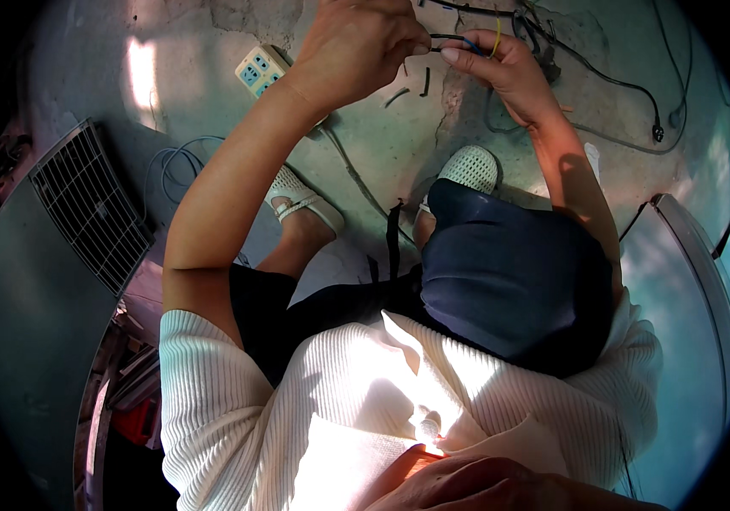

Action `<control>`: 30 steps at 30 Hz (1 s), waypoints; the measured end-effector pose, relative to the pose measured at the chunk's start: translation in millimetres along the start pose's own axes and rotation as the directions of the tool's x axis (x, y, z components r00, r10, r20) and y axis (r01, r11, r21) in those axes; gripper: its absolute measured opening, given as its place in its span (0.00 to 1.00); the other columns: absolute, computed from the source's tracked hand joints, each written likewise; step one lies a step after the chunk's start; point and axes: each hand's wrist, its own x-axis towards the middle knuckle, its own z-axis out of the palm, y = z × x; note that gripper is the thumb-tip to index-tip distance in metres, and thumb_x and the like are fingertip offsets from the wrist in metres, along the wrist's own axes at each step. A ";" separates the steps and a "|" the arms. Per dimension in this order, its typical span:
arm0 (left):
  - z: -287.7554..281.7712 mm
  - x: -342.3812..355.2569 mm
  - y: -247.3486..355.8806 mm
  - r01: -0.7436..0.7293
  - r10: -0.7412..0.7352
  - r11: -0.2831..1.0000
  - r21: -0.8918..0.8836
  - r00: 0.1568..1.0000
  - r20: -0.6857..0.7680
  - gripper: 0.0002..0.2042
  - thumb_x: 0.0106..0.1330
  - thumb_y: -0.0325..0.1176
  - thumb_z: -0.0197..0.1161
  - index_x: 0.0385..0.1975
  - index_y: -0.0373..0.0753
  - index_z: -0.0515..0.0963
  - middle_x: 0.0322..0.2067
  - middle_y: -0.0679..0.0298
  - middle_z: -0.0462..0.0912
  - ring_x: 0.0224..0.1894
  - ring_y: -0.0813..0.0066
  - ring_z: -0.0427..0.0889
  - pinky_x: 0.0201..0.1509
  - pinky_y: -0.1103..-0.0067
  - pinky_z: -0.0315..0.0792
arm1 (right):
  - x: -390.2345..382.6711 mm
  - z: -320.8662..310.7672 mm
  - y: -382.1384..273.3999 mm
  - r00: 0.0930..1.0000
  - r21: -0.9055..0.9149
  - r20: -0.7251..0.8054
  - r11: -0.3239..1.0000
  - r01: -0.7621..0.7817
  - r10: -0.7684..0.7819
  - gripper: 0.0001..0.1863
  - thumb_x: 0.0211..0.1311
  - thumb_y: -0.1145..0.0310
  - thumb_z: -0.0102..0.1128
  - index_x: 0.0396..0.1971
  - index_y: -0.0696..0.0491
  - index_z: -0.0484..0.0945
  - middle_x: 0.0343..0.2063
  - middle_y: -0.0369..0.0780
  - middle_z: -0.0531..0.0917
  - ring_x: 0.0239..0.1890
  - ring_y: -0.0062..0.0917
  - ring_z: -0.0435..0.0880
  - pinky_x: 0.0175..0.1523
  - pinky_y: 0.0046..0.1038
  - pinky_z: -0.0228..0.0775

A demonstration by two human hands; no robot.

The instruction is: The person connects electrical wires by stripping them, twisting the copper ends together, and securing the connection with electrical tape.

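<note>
My left hand (369,47) is closed on a thin black cable (446,37) near the top centre, fingers curled over its end. Just to its right my right hand (514,72) pinches the same cable between thumb and fingers, where a blue wire (472,44) and a yellow wire (496,34) show. Short dark offcuts (425,83) lie on the floor below the cable. A cream power strip (256,72) with blue sockets is beside my left forearm, partly hidden by it, with a grey cord running down from it.
More black cables (603,77) lie at the upper right, and a coiled grey cable (173,170) at the left. A grey panel with a grille (84,204) stands left; a pale rounded appliance (680,307) is at the right. My sandaled feet (467,166) are on the concrete floor.
</note>
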 end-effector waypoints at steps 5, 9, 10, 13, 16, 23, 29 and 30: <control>0.2 -0.8 1.8 -0.014 0.014 1.000 0.018 1.000 -0.015 0.03 0.52 0.31 0.63 0.25 0.46 0.82 0.25 0.70 0.76 0.35 0.68 0.73 0.42 0.71 0.60 | 0.6 -0.1 2.7 1.000 -0.015 -0.003 1.000 -0.014 0.014 0.15 0.56 0.62 0.68 0.38 0.58 0.83 0.31 0.32 0.83 0.36 0.12 0.79 0.45 0.16 0.68; 0.8 -2.2 2.9 -0.017 0.017 0.999 0.034 1.000 -0.013 0.02 0.52 0.31 0.63 0.24 0.47 0.82 0.25 0.71 0.76 0.35 0.69 0.73 0.42 0.71 0.60 | 1.3 0.1 5.7 1.000 -0.015 0.003 1.000 -0.010 0.010 0.16 0.57 0.61 0.68 0.37 0.58 0.83 0.30 0.32 0.83 0.35 0.12 0.78 0.42 0.16 0.68; 1.0 -2.4 3.2 -0.016 0.016 0.999 0.036 1.000 -0.012 0.02 0.52 0.31 0.63 0.24 0.47 0.82 0.24 0.71 0.76 0.35 0.69 0.73 0.42 0.71 0.60 | 1.4 0.2 6.3 1.000 -0.012 0.001 1.000 -0.009 0.009 0.16 0.57 0.61 0.67 0.37 0.58 0.83 0.29 0.32 0.83 0.34 0.11 0.78 0.42 0.16 0.68; 1.4 -2.9 3.9 -0.016 0.017 0.999 0.042 1.000 -0.018 0.02 0.52 0.31 0.63 0.24 0.48 0.82 0.24 0.71 0.76 0.35 0.69 0.72 0.42 0.71 0.60 | 2.0 -2.1 8.8 0.999 -0.023 0.011 0.999 -0.036 0.037 0.16 0.56 0.60 0.68 0.36 0.58 0.84 0.29 0.32 0.83 0.34 0.11 0.77 0.41 0.16 0.67; 3.1 -4.0 4.1 -0.016 0.018 0.999 0.051 0.999 -0.035 0.02 0.52 0.31 0.63 0.24 0.48 0.82 0.24 0.71 0.76 0.35 0.69 0.72 0.42 0.71 0.60 | 2.5 -1.8 9.4 0.999 -0.013 0.016 0.999 -0.040 0.040 0.16 0.56 0.60 0.68 0.36 0.57 0.84 0.29 0.32 0.83 0.33 0.11 0.77 0.41 0.16 0.67; 5.7 -6.6 7.1 0.014 -0.010 0.999 0.046 0.997 -0.080 0.03 0.51 0.31 0.63 0.23 0.48 0.82 0.24 0.71 0.75 0.35 0.69 0.72 0.43 0.71 0.60 | 1.5 2.9 5.9 0.998 -0.013 0.010 0.998 -0.058 0.058 0.15 0.57 0.60 0.67 0.37 0.57 0.84 0.30 0.33 0.83 0.34 0.12 0.78 0.42 0.16 0.67; 8.1 -10.7 6.3 0.037 -0.037 0.999 -0.001 0.994 -0.107 0.02 0.53 0.32 0.64 0.25 0.48 0.83 0.26 0.71 0.77 0.38 0.69 0.73 0.43 0.71 0.61 | 1.0 3.5 5.0 0.999 -0.073 0.022 0.997 -0.041 0.043 0.16 0.58 0.60 0.65 0.38 0.58 0.83 0.30 0.33 0.83 0.34 0.11 0.77 0.42 0.16 0.67; 9.2 -12.2 5.2 0.055 -0.057 0.998 -0.021 0.993 -0.104 0.02 0.53 0.32 0.64 0.25 0.48 0.83 0.26 0.70 0.77 0.38 0.69 0.73 0.44 0.71 0.61 | -1.1 3.3 -2.5 0.997 -0.101 0.038 0.993 -0.063 0.067 0.16 0.59 0.60 0.64 0.38 0.58 0.83 0.30 0.33 0.83 0.35 0.11 0.77 0.42 0.16 0.67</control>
